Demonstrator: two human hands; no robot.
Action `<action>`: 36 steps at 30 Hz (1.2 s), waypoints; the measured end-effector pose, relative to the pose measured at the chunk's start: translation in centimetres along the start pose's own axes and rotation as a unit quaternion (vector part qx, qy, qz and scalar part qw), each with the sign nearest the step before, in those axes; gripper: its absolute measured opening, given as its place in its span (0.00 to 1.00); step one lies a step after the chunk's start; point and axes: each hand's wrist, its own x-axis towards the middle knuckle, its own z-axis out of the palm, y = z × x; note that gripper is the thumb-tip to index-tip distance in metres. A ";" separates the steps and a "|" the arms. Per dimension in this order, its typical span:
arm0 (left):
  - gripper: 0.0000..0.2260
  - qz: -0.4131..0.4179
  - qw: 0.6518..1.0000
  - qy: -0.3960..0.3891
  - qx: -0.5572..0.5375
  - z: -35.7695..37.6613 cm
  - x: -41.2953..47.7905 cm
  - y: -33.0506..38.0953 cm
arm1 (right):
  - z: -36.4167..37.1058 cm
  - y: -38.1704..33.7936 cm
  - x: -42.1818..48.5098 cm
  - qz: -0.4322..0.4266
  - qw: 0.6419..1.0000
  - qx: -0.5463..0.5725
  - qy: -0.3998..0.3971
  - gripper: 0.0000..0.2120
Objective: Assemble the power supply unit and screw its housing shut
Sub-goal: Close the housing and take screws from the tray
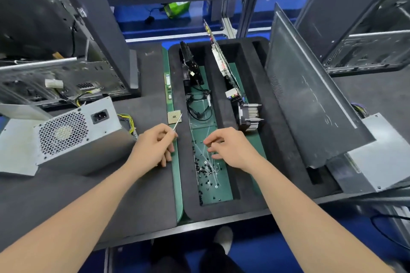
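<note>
1. Slippage is the main risk. The right hand [226,146] hangs over loose screws [205,167] in the foam tray [244,195] by the bench's near edge, fingers curled (whether they pinch a screw, I cannot tell). A weak pinch would drop one into the pile.
2. The left hand [155,144] pinches a thin metal tool [178,122] whose tip is just beside a bare chip [174,117]; a careless swing could scratch it.
3. The power supply unit [77,137] sits near the bench's left edge, grille-and-socket face tilted up toward the near edge, long axis apparently left-right.

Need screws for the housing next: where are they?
Head view, centre: the screws lie loose in the green-floored slot of the foam tray, beside the right hand, right of the power supply.
</note>
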 end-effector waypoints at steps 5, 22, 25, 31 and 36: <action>0.12 0.033 0.999 -0.005 0.000 0.2 -0.1 -1.5 | 1.6 0.1 1.7 0.018 0.999 -0.023 0.023 0.17; 0.13 0.041 0.999 -0.004 -0.034 0.4 -0.2 -1.4 | 7.3 3.0 6.8 0.069 0.985 -0.090 0.132 0.11; 0.13 0.042 0.999 -0.003 -0.034 0.3 -0.2 -1.4 | 7.4 3.0 6.9 0.070 0.983 -0.080 0.150 0.11; 0.13 0.042 0.998 0.000 -0.040 0.4 -0.1 -1.6 | 7.7 2.9 7.2 0.051 0.970 -0.148 0.184 0.08; 0.13 0.044 0.998 0.000 -0.043 0.4 -0.1 -1.7 | 7.8 3.2 7.4 0.058 0.965 -0.180 0.181 0.04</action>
